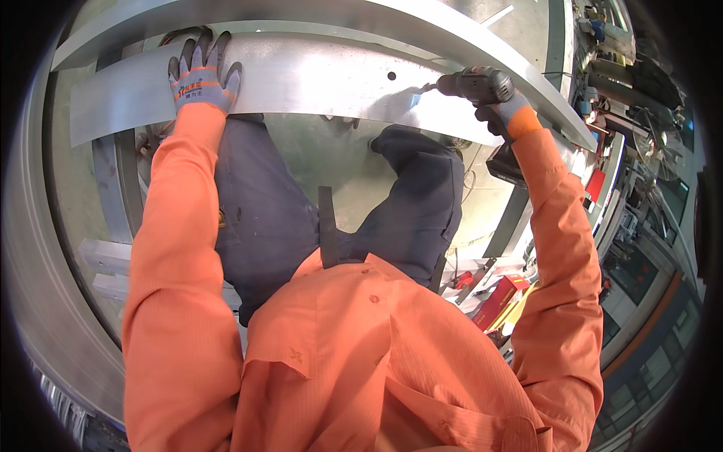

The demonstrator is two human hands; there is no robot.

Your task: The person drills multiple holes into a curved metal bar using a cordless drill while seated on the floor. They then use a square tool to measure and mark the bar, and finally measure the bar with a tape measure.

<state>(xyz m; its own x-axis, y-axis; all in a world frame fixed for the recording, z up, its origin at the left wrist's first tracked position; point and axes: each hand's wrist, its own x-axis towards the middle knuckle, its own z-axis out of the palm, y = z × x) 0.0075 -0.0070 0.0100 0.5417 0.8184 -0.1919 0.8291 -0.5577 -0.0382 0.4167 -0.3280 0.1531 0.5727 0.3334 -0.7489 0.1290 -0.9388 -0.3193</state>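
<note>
A long silvery metal sheet point(301, 75) lies crosswise in front of my legs, with one dark round hole toward its right half. Flat on its left part rests my left hand point(202, 79), in a grey work glove with dark fingertips, fingers spread. My right hand point(503, 117), gloved too, is wrapped round the handle of a cordless drill point(478, 84). The drill's nose points left, its tip over the sheet to the right of the hole. Whether the tip touches the metal I cannot tell. The battery base hangs below my right hand.
A thick metal beam point(361, 16) curves along the sheet's far side. Dark uprights stand under the sheet at left. Near my right thigh lie a red box point(498, 301) and small tools. Cluttered shelving point(640, 151) fills the right side; a wide metal surface point(45, 286) borders the left.
</note>
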